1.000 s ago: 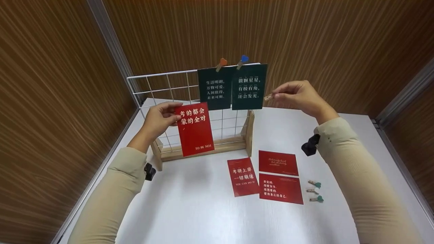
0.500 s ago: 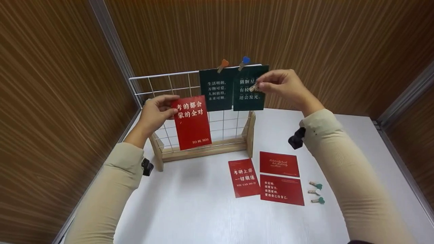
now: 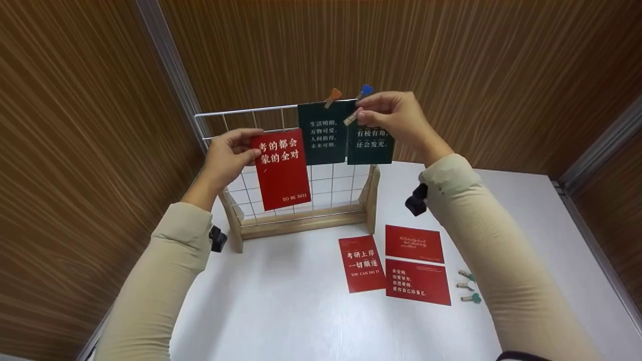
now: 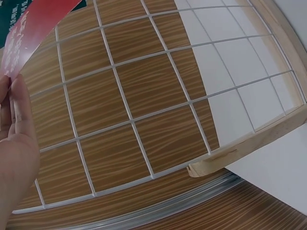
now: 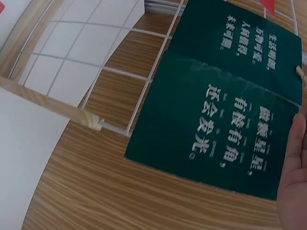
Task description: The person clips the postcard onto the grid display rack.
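Observation:
My left hand (image 3: 229, 156) pinches a red card (image 3: 283, 180) by its upper left edge and holds it upright in front of the white wire grid (image 3: 235, 116). In the left wrist view the red card (image 4: 36, 28) shows at the upper left, above the fingers. Between thumb and fingers, my right hand (image 3: 393, 114) pinches a small wooden clothespin (image 3: 352, 117). That hand is before the right dark green card (image 3: 371, 148) and hides its top. Beside it hangs another green card (image 3: 321, 133), held by an orange heart clothespin (image 3: 333, 97). A blue heart clothespin (image 3: 366, 91) is partly covered.
The grid stands on a wooden base (image 3: 306, 223) on the white table (image 3: 281, 301). Three red cards lie in front, among them a portrait one (image 3: 362, 264). To their right are three clothespins, one with a green heart (image 3: 471, 298). Wood-grain panels (image 3: 281, 45) enclose the table.
My right hand has moved left and up with the clothespin, from beside the right green card to in front of it. My left hand has raised the red card slightly.

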`<state>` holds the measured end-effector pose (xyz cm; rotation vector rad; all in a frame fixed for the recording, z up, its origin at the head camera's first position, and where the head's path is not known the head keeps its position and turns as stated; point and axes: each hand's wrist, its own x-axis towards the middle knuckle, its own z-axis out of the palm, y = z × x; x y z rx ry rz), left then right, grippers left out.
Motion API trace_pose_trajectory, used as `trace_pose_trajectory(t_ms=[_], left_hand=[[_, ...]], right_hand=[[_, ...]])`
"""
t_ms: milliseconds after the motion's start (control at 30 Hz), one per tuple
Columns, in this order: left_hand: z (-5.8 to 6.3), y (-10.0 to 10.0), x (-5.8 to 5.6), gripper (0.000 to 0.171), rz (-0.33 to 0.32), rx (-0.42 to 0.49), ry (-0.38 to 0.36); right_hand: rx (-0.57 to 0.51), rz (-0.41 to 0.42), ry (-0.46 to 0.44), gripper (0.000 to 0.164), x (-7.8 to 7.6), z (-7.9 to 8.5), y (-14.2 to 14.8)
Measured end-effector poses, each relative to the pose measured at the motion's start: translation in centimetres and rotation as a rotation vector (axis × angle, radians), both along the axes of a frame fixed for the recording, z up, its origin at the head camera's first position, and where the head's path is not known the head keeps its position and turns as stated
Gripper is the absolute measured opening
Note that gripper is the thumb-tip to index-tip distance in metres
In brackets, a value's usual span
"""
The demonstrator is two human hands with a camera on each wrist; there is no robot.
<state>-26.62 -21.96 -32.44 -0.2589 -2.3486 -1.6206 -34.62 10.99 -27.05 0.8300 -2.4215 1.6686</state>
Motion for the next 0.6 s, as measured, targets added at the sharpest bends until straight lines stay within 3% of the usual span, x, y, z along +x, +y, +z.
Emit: trace_pose_trajectory(t_ms=[300,600], left_hand=[[0.8,0.0,-0.5,0.035,0.015,-0.019,0.053],[1.5,0.0,-0.5,0.034,0.047,-0.026,0.112]], right_hand=[[0.010,-0.001,0.076,0.023,0.5,1.0,-3.0],[0.079,-0.014,0.088,0.024,0.8,2.2,-5.7]])
